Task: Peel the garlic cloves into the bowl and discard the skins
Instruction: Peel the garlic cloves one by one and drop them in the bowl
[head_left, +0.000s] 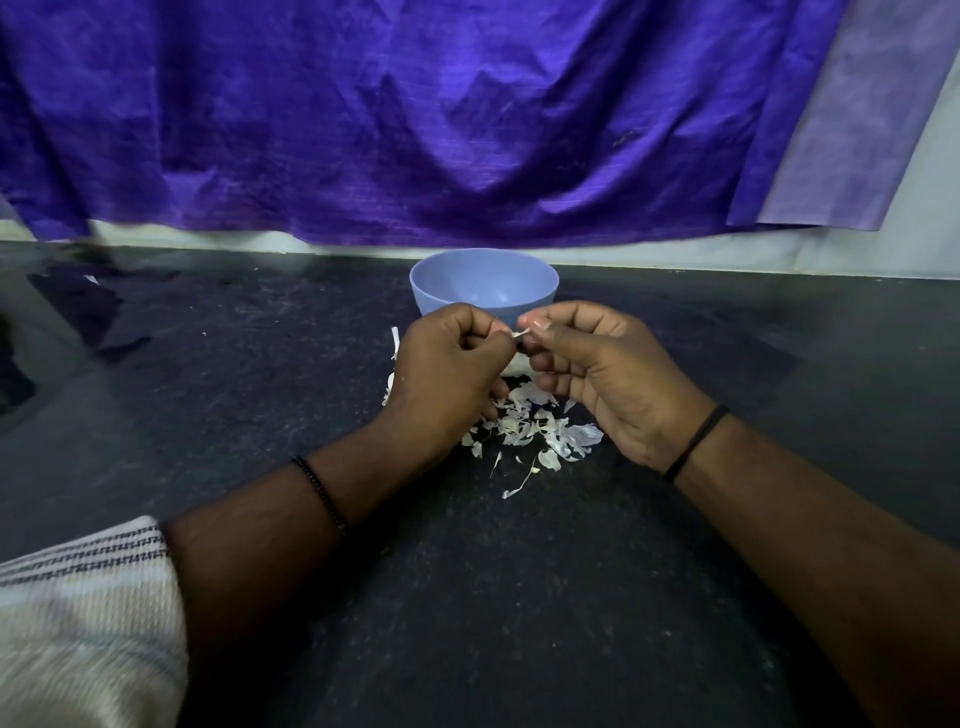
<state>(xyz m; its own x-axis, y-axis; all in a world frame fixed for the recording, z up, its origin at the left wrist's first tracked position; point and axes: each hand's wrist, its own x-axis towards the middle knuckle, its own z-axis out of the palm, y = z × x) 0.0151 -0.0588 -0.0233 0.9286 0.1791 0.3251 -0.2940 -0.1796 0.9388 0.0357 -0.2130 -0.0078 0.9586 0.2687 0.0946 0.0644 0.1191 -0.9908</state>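
Your left hand (447, 364) and right hand (597, 374) meet at the centre of the frame, fingers curled inward, and the thumb and fingertips of each pinch a small pale garlic clove (519, 334) between them; most of it is hidden, so you cannot tell how much skin remains on it. Just behind your knuckles, toward the upper middle, the blue bowl (484, 280) stands upright on the dark counter (519, 597), and its visible inner wall shows nothing inside. Below and between your hands a loose pile of white garlic skins (535, 431) lies scattered on the counter, with a purple cloth (415, 119) hanging across the top of the frame.
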